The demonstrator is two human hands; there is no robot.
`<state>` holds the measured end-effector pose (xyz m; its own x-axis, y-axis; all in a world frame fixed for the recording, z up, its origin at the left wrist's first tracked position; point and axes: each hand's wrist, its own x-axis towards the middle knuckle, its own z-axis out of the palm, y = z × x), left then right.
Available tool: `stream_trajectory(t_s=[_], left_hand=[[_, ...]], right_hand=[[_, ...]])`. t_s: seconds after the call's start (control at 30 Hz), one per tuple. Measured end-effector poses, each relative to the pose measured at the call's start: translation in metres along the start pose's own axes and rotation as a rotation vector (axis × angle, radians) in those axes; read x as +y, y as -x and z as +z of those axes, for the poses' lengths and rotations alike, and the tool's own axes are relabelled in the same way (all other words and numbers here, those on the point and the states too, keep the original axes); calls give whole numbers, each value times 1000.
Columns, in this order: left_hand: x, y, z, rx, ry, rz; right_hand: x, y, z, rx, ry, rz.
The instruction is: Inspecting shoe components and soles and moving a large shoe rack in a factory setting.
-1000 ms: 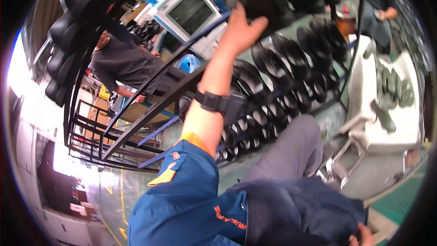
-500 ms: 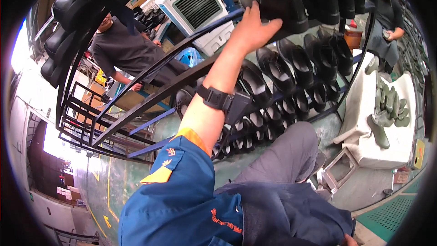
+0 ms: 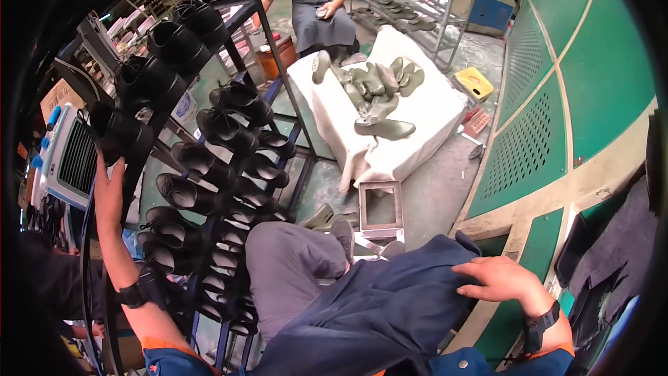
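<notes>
My left hand [image 3: 111, 191] reaches up at the far left, fingers stretched and apart. Its fingertips meet the lower front of a black shoe [image 3: 122, 132] on the upper level of a dark metal rack [image 3: 287, 97]; the fingers do not appear wrapped round it. More black lace-up shoes [image 3: 174, 45] stand in line beyond that one, and several rows of black shoes [image 3: 186, 191] fill the levels below. My right hand [image 3: 497, 278] hovers at or rests on the edge of the dark blue apron [image 3: 376, 306] over my lap, fingers extended with nothing in them.
A white-covered table [image 3: 327, 118] ahead bears a pile of olive-green shoe-shaped pieces [image 3: 379, 87]. A metal-framed stool [image 3: 381, 209] stands before it. Beyond sits a person [image 3: 316, 0] in an apron. Green perforated panels [image 3: 522, 146] line the right; an air cooler [image 3: 69, 153] is at left.
My view has swung to the right, so the rack now lies at the left. The left hand stays by a shoe on the upper level. More of my right hand has come into view.
</notes>
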<state>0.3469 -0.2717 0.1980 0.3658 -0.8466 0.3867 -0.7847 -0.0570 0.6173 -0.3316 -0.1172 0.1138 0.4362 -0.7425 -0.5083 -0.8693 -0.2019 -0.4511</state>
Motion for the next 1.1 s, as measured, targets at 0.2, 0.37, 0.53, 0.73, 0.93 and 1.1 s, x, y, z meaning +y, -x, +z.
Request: stream_trajectory(t_s=[0.2,0.37,0.53,0.73,0.93,1.1], left_hand=[[-7,-12,20,-21,-63,86],[4,-3,16,-31,-28,46],[-25,-9,3,41,-97,28],[8,-6,21,10,23,51],[1,-3,3,6,-29,15],[12,-4,10,-93,-8,28]], right_hand=[[-3,16,6,-19,-9,25],[2,16,11,-22,-13,11],[-7,11,2,-43,-11,11],[-9,18,9,42,-30,34],[-9,6,10,51,-26,-12],[-6,13,16,65,-26,20]])
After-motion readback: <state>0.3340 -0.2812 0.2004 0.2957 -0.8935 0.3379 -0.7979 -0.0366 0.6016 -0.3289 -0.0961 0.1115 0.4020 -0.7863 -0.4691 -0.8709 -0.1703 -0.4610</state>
